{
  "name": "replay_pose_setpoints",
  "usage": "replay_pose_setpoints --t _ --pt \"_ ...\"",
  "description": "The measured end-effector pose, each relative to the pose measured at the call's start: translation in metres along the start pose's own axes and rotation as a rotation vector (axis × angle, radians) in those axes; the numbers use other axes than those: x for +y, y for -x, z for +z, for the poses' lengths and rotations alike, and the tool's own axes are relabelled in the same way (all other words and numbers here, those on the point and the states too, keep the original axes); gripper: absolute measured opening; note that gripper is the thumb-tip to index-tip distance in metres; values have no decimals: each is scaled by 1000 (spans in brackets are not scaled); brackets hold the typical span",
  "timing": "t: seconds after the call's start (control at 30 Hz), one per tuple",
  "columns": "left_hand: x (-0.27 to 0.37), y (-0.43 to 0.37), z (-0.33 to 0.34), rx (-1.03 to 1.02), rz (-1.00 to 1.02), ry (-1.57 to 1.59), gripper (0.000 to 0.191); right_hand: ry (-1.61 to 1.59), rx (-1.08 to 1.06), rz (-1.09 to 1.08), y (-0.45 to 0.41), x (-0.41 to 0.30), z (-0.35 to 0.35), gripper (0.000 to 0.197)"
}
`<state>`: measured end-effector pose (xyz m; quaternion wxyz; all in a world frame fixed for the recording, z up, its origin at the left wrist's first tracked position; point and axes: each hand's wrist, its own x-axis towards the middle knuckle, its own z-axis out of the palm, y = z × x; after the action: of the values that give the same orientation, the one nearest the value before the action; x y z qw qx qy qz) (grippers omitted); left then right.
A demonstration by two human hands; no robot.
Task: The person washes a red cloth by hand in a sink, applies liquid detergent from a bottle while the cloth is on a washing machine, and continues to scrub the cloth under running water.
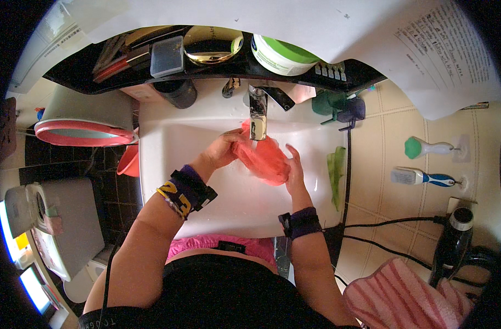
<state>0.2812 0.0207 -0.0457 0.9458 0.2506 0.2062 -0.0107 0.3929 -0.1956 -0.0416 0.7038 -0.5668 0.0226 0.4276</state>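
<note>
A wet-looking coral-pink cloth (262, 162) is stretched between my two hands, just under the spout of the chrome faucet (257, 115). My left hand (225, 149) grips its left end, fingers partly hidden by the fabric. At the cloth's lower right end, my right hand (294, 172) holds the edge with one finger sticking up apart from it. Both hands are inside the white washbasin (217, 205). The faucet's black-topped lever (279, 98) points to the right. Water between spout and cloth is hard to make out.
A black shelf (230, 72) with a green-lidded cream tub (285, 55) overhangs the basin's back. Green strips (336, 177) lie along the right rim. Brushes (410, 177) and a hair dryer (452, 242) hang on the right wall. A grey bucket (86, 111) stands left.
</note>
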Motion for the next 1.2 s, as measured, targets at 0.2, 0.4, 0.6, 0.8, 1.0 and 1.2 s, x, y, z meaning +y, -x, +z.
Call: replay_pose_setpoints --t 0.2,0.4,0.6,0.8,1.0,1.2 --pt "6 -11 2 97 104 -21 24 934 -333 -27 1 -4 2 49" --pt "-32 -19 -9 378 72 -150 25 427 -72 -298 -19 18 -2 34" --pt "-109 -54 -54 207 272 -161 23 901 3 -646 26 18 100 33" --pt "-134 -69 -71 242 229 -598 23 1156 308 -608 -7 30 68 26" --pt "-110 -66 -45 239 -97 305 20 1063 263 -643 4 25 86 26" --pt "-71 -48 -1 161 21 -1436 15 1145 313 -563 0 17 80 34"
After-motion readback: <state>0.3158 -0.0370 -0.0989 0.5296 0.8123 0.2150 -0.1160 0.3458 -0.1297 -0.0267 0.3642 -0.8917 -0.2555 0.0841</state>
